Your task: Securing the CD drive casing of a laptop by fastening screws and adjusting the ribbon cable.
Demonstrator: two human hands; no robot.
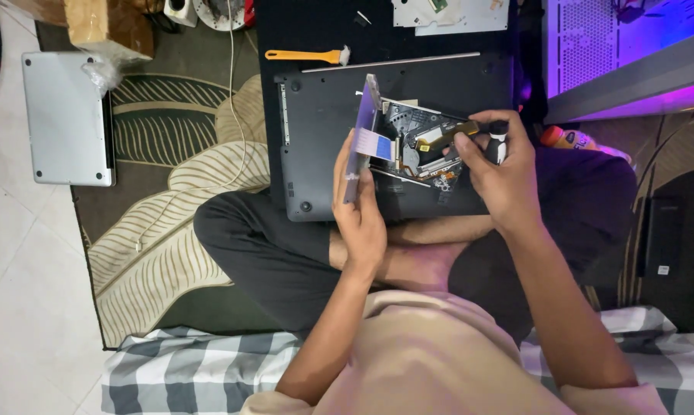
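Note:
A dark laptop base (324,131) lies upside down across my crossed legs. My left hand (360,211) grips a thin silver panel (362,134) and holds it tilted up on edge, with a flat bluish ribbon cable (376,144) running from it into the opened metal drive unit (420,142). My right hand (500,173) is closed around a dark-handled screwdriver (481,129), its tip over a yellowish part inside the unit.
A black mat (316,31) stretches ahead with an orange-handled brush (304,55), a thin metal strip and a white circuit plate. A closed silver laptop (66,119) lies on the floor left. A leaf-patterned rug, checked cloth and a purple-lit computer case (623,38) surround me.

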